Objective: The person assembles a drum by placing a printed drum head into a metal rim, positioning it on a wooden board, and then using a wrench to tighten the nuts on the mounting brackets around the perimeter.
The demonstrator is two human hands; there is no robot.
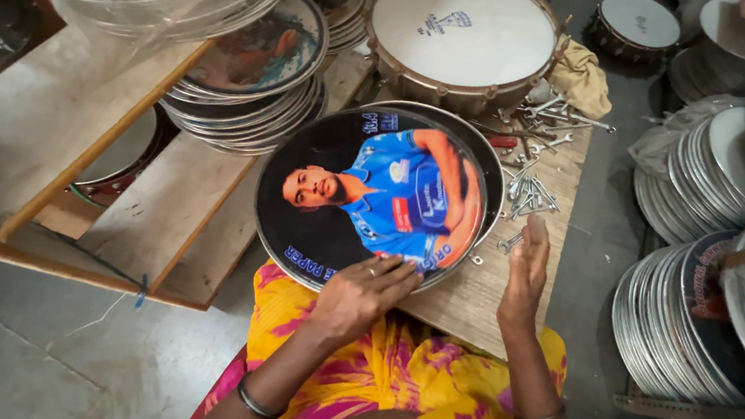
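A round drum skin printed with a picture of a person in a blue shirt [374, 196] lies on a metal hoop [488, 170] on the wooden bench [482, 291]. My left hand [365, 294] rests flat on the near edge of the printed skin, fingers spread. My right hand [524, 272] hovers edge-on over the bench just right of the hoop, fingers straight and together, holding nothing. A pile of loose metal hooks and bolts [531, 192] lies just beyond its fingertips.
A finished white-headed drum [464, 33] stands at the bench's far end beside a tan cloth [582, 75]. Stacks of printed skins [258, 83] lie at left, stacks of metal-rimmed discs [706, 302] at right. A wooden frame [99, 150] slants at left.
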